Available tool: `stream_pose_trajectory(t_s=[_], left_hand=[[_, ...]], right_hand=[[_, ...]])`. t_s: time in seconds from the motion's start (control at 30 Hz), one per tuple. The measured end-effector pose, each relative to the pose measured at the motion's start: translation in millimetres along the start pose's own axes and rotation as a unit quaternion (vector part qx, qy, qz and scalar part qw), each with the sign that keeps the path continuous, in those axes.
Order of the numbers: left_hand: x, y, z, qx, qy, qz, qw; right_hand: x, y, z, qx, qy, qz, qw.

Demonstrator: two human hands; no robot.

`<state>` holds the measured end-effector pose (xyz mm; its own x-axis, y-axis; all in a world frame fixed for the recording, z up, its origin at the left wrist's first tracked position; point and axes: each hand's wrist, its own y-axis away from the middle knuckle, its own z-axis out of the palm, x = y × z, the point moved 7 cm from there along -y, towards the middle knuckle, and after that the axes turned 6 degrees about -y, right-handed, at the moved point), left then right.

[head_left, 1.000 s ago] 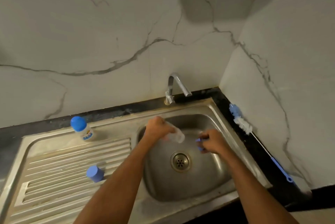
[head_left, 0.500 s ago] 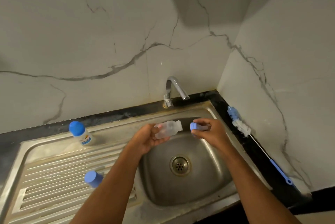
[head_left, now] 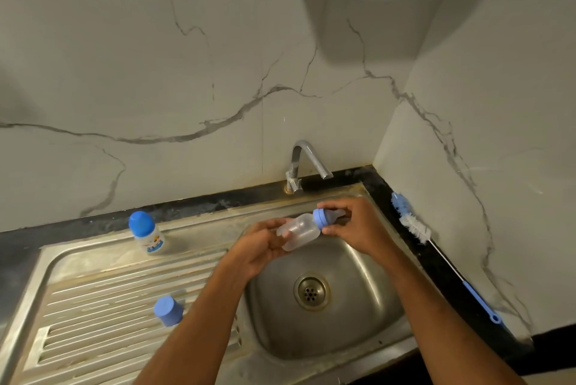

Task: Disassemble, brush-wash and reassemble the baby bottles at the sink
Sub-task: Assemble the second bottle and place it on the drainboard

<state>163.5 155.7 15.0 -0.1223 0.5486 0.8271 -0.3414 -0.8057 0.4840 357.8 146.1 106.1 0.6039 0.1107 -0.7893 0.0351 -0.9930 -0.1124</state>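
I look down at a steel sink (head_left: pixel 367 334) in the corner of two white marble walls. My two hands are up over the bowl, close to each other, and both hold one small clear bottle (head_left: pixel 300 231). The bottle lies on its side in the air, above the bowl and in front of the tap (head_left: pixel 307 163).

My left hand (head_left: pixel 260 249) grips the bottom end of the bottle, with the fingers curled around it. My right hand (head_left: pixel 355 228) pinches the blue ring (head_left: pixel 321 218) at the top end, thumb below and fingers above. The ring touches the mouth of the bottle. A pale teat (head_left: pixel 338 215) sticks out of the ring toward my right palm. I cannot tell if the ring is screwed on tight or loose.

The drain (head_left: pixel 311 291) sits in the middle of the bowl, under my hands.

On the ribbed draining board (head_left: pixel 93 306) to the left, a blue cap (head_left: pixel 168 310) stands near my left arm. Further back, near the wall, a second bottle (head_left: pixel 146 233) stands up straight with its blue cap on and a picture on its side.

To the right of the sink, a long bottle brush (head_left: pixel 414 225) lies on the black counter along the wall. Its blue and white bristles point to the back, and its blue handle points toward me.
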Motion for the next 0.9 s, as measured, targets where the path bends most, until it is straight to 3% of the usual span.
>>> stream_pose_trajectory(t_s=[0.1, 0.2, 0.27, 0.37, 0.5, 0.63, 0.77, 0.9], left_hand=[[12.1, 3.8, 9.8, -0.010, -0.194, 0.069, 0.979], [27.2, 3.5, 23.4, 0.042, -0.427, 0.168, 0.887], [33.8, 2.8, 27.3, 0.086, -0.459, 0.225, 0.855], [26.9, 4.2, 29.6, 0.074, -0.374, 0.242, 0.892], [4.2, 1.0, 23.3, 0.030, -0.194, 0.185, 0.963], [8.3, 6.4, 23.0, 0.017, -0.161, 0.184, 0.970], [6.0, 3.9, 25.9, 0.004, -0.159, 0.177, 0.971], [14.2, 8.4, 23.7, 0.002, -0.148, 0.183, 0.972]], right_hand=[[-13.0, 0.4, 1.6, -0.024, 0.030, -0.021, 0.999], [-23.9, 0.5, 3.7, -0.028, 0.051, -0.026, 0.998], [-29.8, 0.5, 1.1, -0.008, 0.046, -0.001, 0.999], [-41.0, 2.5, -5.8, 0.034, 0.069, 0.022, 0.997], [-50.6, -0.2, -15.8, 0.013, 0.116, 0.025, 0.993], [-68.4, -2.4, -7.3, -0.062, 0.098, -0.075, 0.990], [-75.2, -0.3, -10.6, 0.027, 0.188, -0.075, 0.979], [-78.6, -0.4, -9.7, -0.007, 0.161, -0.090, 0.983]])
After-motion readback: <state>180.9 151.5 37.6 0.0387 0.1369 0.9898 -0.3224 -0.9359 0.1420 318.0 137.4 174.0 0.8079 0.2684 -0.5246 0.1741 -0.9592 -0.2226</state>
